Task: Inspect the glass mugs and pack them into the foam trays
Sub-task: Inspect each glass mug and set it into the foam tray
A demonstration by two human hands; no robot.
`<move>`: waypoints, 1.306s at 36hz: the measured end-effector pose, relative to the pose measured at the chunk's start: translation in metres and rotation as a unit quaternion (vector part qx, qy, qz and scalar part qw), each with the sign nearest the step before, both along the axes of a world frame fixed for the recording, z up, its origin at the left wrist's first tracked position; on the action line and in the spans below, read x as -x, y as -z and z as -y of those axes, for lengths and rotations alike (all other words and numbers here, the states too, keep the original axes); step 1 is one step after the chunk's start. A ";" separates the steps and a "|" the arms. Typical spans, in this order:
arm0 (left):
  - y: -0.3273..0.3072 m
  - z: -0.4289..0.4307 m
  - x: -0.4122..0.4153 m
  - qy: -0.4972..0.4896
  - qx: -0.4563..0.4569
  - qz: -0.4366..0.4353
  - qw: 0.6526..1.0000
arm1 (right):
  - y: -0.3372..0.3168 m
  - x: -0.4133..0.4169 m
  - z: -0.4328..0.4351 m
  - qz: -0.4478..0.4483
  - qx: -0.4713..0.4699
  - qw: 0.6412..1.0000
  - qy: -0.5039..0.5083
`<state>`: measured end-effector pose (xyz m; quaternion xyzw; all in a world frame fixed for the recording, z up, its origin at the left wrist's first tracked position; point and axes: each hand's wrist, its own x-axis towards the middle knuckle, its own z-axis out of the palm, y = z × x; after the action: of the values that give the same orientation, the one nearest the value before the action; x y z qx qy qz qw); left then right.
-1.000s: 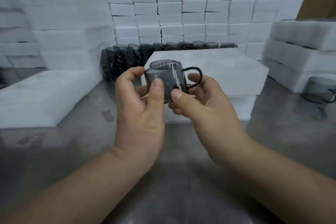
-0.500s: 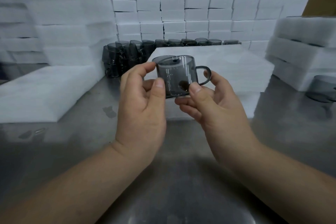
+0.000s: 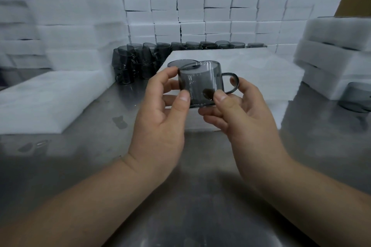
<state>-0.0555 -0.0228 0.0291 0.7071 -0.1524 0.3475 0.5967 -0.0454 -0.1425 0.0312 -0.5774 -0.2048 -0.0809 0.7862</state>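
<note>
Both hands hold a smoky grey glass mug [image 3: 200,84] in the air above the steel bench [image 3: 180,196], roughly upright with its handle pointing right: the left hand [image 3: 158,126] pinches the mug's left side between thumb and fingers, while the right hand [image 3: 245,118] grips the lower right with its thumb on the front wall and its fingers curled behind and beneath. Just behind the mug lies a white foam tray [image 3: 261,70], with another grey rim [image 3: 176,63] showing at its near-left corner. More grey mugs [image 3: 132,62] crowd the back left of the bench against a wall of foam blocks [image 3: 220,6].
</note>
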 end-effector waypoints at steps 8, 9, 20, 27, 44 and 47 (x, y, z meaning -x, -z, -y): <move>0.000 0.000 0.001 0.014 -0.007 -0.013 1.000 | 0.000 -0.002 0.001 -0.003 -0.003 1.000 0.004; 0.000 0.000 0.001 0.015 -0.009 -0.014 1.000 | 0.000 -0.002 0.001 -0.003 -0.004 1.000 0.003; -0.002 0.000 0.003 0.038 -0.017 -0.025 0.999 | -0.004 0.002 0.001 -0.003 -0.023 1.000 0.008; -0.004 0.001 0.006 0.043 -0.042 -0.033 0.998 | -0.007 0.008 0.000 0.017 -0.004 1.000 0.003; -0.006 -0.001 0.004 -0.022 -0.094 -0.041 0.994 | -0.005 0.013 0.001 0.094 0.055 0.994 0.009; -0.007 0.000 0.003 -0.001 -0.079 -0.036 0.996 | -0.004 0.011 0.002 0.098 0.067 0.993 0.021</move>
<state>-0.0589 -0.0230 0.0366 0.7644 -0.1571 0.3090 0.5437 -0.0562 -0.1447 0.0349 -0.6223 -0.2733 -0.1395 0.7201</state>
